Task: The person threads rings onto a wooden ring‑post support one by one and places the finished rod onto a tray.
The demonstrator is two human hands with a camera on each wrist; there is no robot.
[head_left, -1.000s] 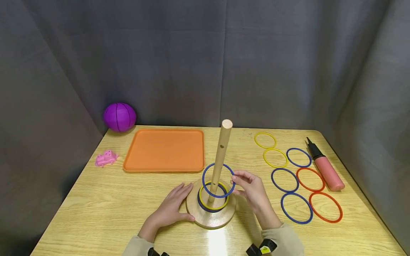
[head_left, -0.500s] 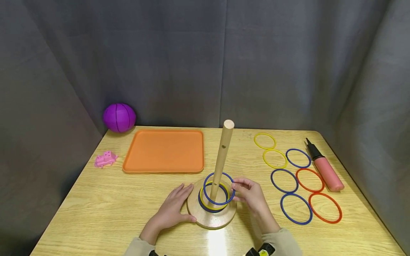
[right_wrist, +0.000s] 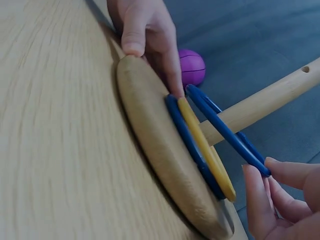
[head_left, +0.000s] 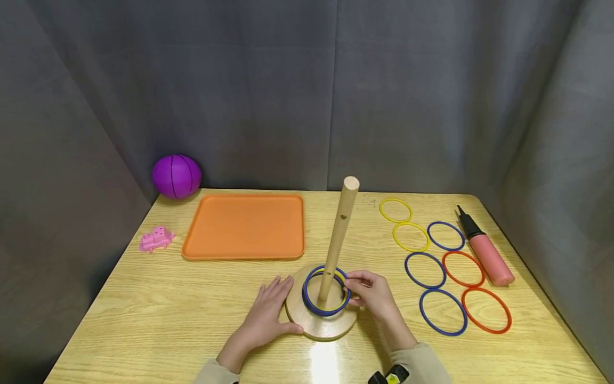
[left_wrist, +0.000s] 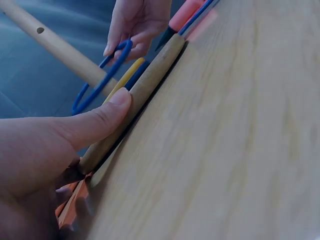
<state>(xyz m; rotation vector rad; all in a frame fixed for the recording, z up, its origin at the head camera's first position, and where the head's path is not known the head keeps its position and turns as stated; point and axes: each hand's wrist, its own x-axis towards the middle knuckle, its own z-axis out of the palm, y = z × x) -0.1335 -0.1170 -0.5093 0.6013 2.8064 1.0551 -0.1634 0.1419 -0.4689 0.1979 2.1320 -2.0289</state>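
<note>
A wooden ring-toss stand has a round base [head_left: 327, 329] and an upright post [head_left: 339, 229]. My left hand [head_left: 266, 314] rests against the base's left edge, thumb on the near rim, fingers spread out nearly straight. With thumb and fingertips, my right hand [head_left: 378, 296] pinches the right side of a blue ring [right_wrist: 225, 131]. That ring encircles the post, slightly tilted, a small gap above a yellow ring [right_wrist: 205, 145]. Under the yellow one, another blue ring [right_wrist: 192, 147] lies on the base.
Yellow, blue and red rings [head_left: 443, 333] lie on the table at right, beside a pink hand pump [head_left: 491, 258]. An orange tray [head_left: 244, 226] sits back left, near a pink toy [head_left: 156, 239] and a purple ball [head_left: 176, 177]. Grey curtains [head_left: 331, 96] enclose the table.
The pinched blue ring has come down along the post to just above the stacked rings. The stand and my left hand have shifted slightly to the right.
</note>
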